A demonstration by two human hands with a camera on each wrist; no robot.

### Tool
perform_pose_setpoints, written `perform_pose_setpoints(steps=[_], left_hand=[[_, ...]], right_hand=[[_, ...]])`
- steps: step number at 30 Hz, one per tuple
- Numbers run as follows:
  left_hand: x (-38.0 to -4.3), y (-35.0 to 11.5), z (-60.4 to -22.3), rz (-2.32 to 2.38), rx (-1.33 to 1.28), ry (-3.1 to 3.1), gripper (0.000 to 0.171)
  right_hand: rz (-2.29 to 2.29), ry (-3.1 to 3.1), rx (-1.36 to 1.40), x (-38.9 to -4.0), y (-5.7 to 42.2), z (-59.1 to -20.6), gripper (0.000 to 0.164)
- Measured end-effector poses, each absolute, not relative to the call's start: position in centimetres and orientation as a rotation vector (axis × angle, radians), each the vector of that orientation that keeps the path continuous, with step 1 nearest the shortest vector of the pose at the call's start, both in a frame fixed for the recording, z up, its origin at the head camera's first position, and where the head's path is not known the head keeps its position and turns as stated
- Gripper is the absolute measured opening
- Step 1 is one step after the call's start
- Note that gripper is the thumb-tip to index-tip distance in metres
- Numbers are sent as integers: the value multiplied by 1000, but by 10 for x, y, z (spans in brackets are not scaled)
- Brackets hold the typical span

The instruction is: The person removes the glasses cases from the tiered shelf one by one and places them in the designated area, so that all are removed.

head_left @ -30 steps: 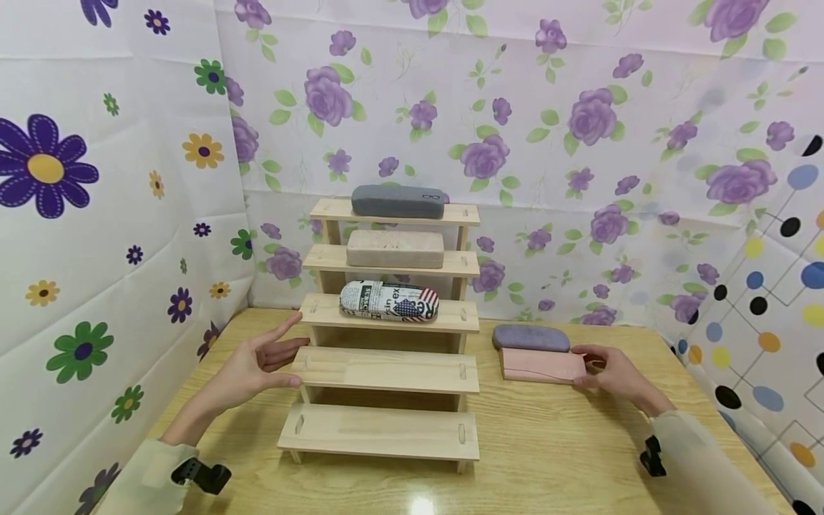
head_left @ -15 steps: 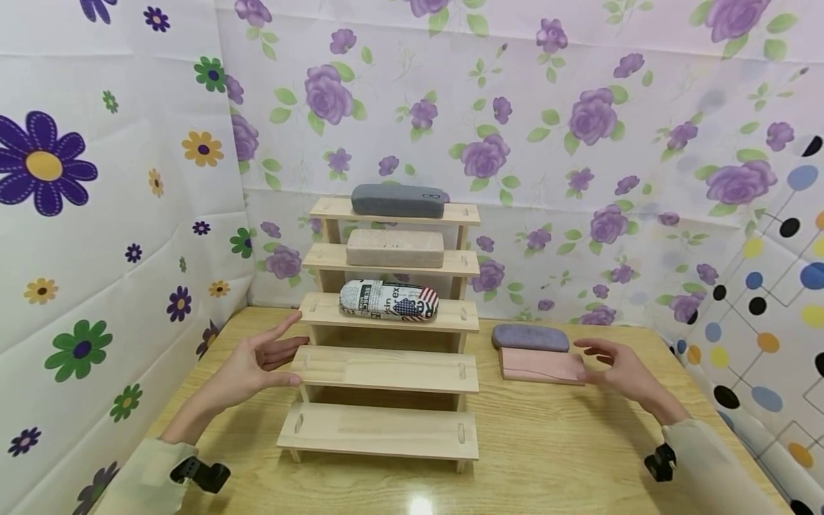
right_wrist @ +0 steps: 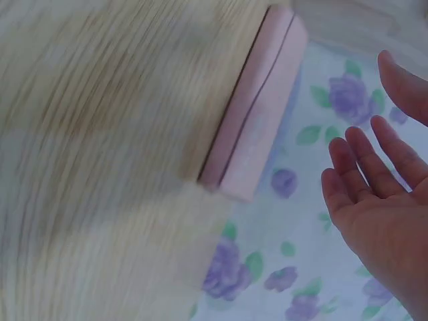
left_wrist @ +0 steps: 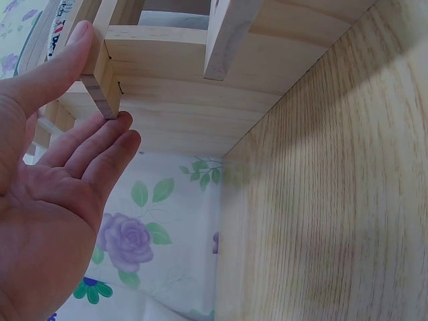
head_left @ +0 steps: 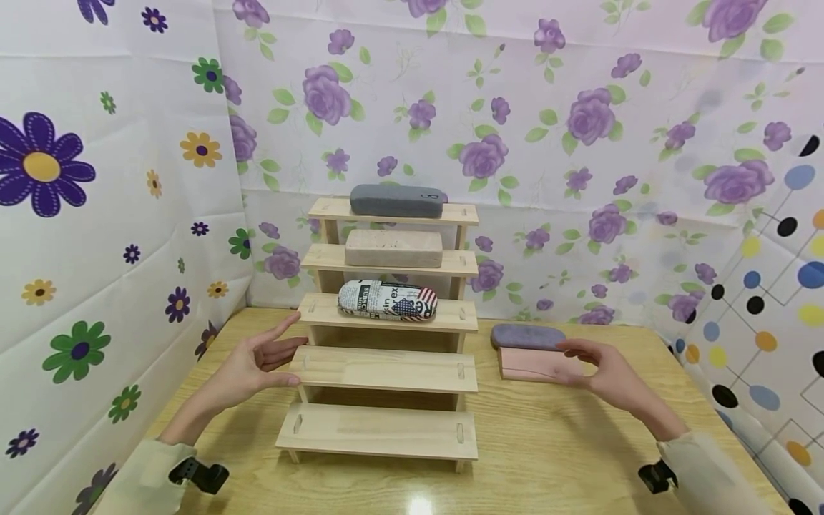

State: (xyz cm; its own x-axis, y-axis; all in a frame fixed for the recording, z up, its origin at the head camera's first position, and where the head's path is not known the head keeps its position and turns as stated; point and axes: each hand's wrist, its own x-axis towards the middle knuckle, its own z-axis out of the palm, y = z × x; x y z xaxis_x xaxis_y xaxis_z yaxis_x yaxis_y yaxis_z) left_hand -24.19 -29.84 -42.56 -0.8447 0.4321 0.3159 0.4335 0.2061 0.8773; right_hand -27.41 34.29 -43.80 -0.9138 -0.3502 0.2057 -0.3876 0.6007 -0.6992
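Note:
A stepped wooden rack [head_left: 386,368] stands on the table. My left hand [head_left: 247,368] is at its left side, fingers mostly extended, thumb and fingertips at the ends of the shelves; the left wrist view shows the fingers [left_wrist: 110,157] against a board end. On the table to the right lies a pink glasses case [head_left: 531,363], with a purple glasses case [head_left: 528,336] directly behind it. My right hand [head_left: 611,375] hovers over the pink case's right end, fingers spread and holding nothing. In the right wrist view the pink case [right_wrist: 257,100] is apart from the fingers.
On the rack's top shelf sits a grey-blue glasses case [head_left: 397,201], below it a beige case [head_left: 394,249], then a newspaper-print case [head_left: 388,300]. The two lower shelves are bare. Flower-print cloth [head_left: 399,93] surrounds the table [head_left: 547,443] behind and left.
My right hand drew back from the pink case's right end, then came left over it again. The left hand and the rack stayed in place.

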Motion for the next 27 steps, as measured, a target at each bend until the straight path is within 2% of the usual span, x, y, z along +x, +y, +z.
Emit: perform_pose_setpoints(steps=[15,27], left_hand=[[-241,-298,-425,-1774,-860,-2446,106],[-242,-299,-426,-1782,-855,-2442,105]], right_hand=[[1242,-2708,698,-258,306,-422,51],[1223,-2657,738,-246,257,-389,49]])
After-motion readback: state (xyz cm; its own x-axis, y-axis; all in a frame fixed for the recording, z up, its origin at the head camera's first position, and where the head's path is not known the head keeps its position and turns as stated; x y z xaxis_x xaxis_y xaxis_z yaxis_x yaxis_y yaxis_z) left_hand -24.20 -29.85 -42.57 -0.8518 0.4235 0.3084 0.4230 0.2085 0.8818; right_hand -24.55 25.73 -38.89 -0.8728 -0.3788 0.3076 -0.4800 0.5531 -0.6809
